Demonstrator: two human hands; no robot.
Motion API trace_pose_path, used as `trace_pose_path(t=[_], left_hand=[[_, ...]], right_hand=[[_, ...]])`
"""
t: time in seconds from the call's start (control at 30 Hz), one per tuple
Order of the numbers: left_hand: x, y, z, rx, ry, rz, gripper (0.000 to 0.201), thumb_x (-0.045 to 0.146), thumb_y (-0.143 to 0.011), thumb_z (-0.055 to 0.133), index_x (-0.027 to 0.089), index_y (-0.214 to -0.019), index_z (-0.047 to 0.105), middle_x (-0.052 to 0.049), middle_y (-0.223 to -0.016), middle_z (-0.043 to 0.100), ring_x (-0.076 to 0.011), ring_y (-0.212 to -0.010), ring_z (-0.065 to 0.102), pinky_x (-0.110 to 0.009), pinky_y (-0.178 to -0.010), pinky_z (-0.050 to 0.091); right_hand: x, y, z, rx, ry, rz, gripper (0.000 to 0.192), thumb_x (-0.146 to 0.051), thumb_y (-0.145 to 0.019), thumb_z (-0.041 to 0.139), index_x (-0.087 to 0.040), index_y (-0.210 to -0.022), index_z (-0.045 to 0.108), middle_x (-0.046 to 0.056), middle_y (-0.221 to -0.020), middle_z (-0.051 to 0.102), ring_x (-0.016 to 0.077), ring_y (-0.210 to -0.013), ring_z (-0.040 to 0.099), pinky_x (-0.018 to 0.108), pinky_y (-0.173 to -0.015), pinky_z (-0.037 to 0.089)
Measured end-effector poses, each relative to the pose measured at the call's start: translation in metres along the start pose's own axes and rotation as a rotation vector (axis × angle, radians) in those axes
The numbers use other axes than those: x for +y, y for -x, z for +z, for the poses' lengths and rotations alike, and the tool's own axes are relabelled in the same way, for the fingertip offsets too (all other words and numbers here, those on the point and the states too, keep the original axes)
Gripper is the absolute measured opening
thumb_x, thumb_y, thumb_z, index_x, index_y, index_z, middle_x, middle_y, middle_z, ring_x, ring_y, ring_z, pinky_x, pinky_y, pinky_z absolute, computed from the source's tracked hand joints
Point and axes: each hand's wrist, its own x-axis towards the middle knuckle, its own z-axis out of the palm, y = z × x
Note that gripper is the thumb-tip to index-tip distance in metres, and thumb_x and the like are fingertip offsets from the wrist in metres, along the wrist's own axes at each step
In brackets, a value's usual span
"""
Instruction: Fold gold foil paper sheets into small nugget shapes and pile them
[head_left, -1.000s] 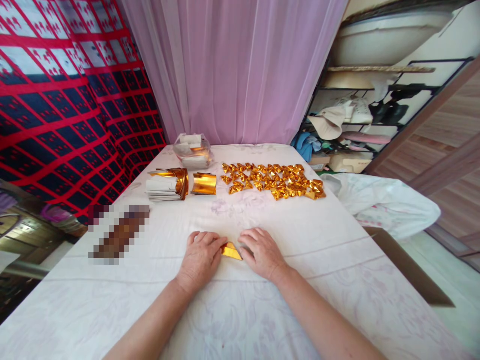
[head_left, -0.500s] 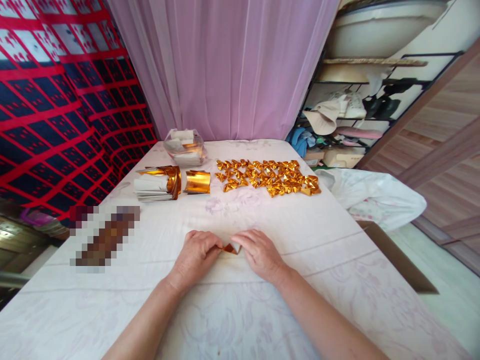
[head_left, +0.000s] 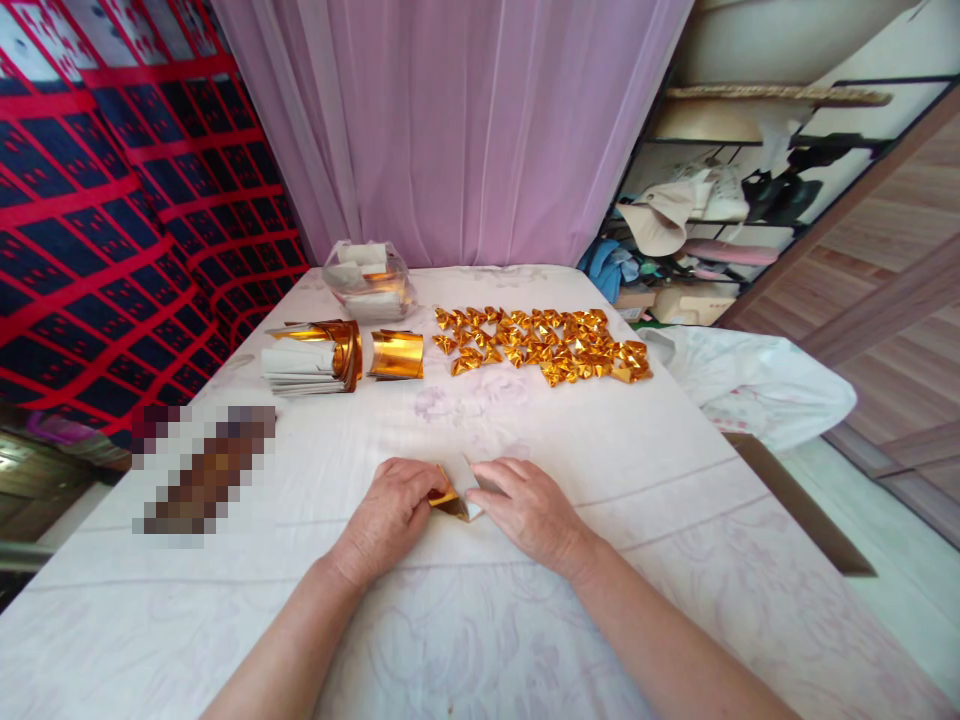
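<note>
a small piece of gold foil paper [head_left: 455, 495], shiny on one face and white on the other, is lying on the pale flower-printed table cloth [head_left: 480, 610] near the table's front edge, creased into a sharp-edged wedge with a white flap standing up. the left hand [head_left: 391, 515] is pinching its left corner between thumb and fingers, and the right hand [head_left: 529, 508] is pressing its right side with curled fingertips, so both hands are gripping the same piece; how many folds it already has is hard to tell, since the fingers are covering much of it. farther back, a spread of crinkly folded gold pieces [head_left: 541, 344] is glinting in rows. to its left, a curled gold sheet [head_left: 397, 354] is sitting just beside a flat stack of foil sheets [head_left: 309, 358], white side showing, gold curling at its end. behind them, a clear plastic bag [head_left: 366, 281] is holding more paper. a rumpled white bag [head_left: 750, 380] is slumping off the table's right edge. nothing is lying between the hands and these piles.
</note>
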Motion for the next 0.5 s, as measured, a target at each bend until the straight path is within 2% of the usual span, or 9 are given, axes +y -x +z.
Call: trace_pose_path(t=[0.1, 0.2, 0.27, 0.37, 0.5], left_hand=[[0.007, 0.003, -0.008, 0.028, 0.004, 0.007, 0.04, 0.003, -0.075, 0.042, 0.023, -0.102, 0.063, -0.002, -0.104, 0.07, -0.0188, -0.098, 0.062, -0.038, -0.091, 0.043], [0.015, 0.004, -0.013, 0.049, -0.026, 0.034, 0.027, 0.012, -0.081, 0.049, 0.025, -0.095, 0.068, -0.003, -0.103, 0.07, -0.0196, -0.097, 0.061, -0.038, -0.089, 0.043], [0.016, 0.003, -0.013, 0.013, -0.053, 0.058, 0.018, 0.02, -0.085, 0.056, 0.027, -0.091, 0.071, -0.002, -0.1, 0.071, -0.0191, -0.094, 0.062, -0.038, -0.089, 0.042], [0.013, 0.002, -0.009, -0.039, -0.074, 0.069, 0.015, 0.022, -0.087, 0.06, 0.028, -0.092, 0.073, -0.002, -0.1, 0.072, -0.0183, -0.095, 0.063, -0.038, -0.09, 0.04], [0.007, 0.001, -0.004, -0.023, -0.054, 0.07, 0.014, 0.02, -0.088, 0.06, 0.025, -0.092, 0.073, -0.003, -0.102, 0.072, -0.0182, -0.095, 0.063, -0.038, -0.091, 0.041]], right_hand=[[-0.004, -0.001, -0.002, -0.03, 0.018, -0.016, 0.013, -0.016, -0.091, 0.058, -0.022, -0.094, 0.069, 0.006, -0.11, 0.067, 0.0194, -0.097, 0.059, 0.033, -0.082, 0.048], [-0.008, 0.0, -0.004, -0.064, 0.02, -0.015, 0.014, -0.016, -0.092, 0.055, -0.021, -0.093, 0.068, 0.006, -0.11, 0.066, 0.0195, -0.099, 0.058, 0.034, -0.082, 0.047], [-0.011, 0.0, -0.005, -0.072, 0.017, -0.014, 0.015, -0.017, -0.093, 0.054, -0.021, -0.093, 0.068, 0.006, -0.11, 0.066, 0.0192, -0.099, 0.058, 0.034, -0.082, 0.047], [-0.013, -0.001, -0.006, -0.09, -0.002, -0.024, 0.015, -0.019, -0.095, 0.052, -0.022, -0.094, 0.067, 0.005, -0.11, 0.067, 0.0184, -0.099, 0.057, 0.033, -0.082, 0.045], [-0.015, -0.003, -0.006, -0.143, -0.039, -0.064, 0.014, -0.02, -0.096, 0.052, -0.021, -0.09, 0.065, 0.003, -0.101, 0.068, 0.0175, -0.1, 0.057, 0.031, -0.082, 0.043]])
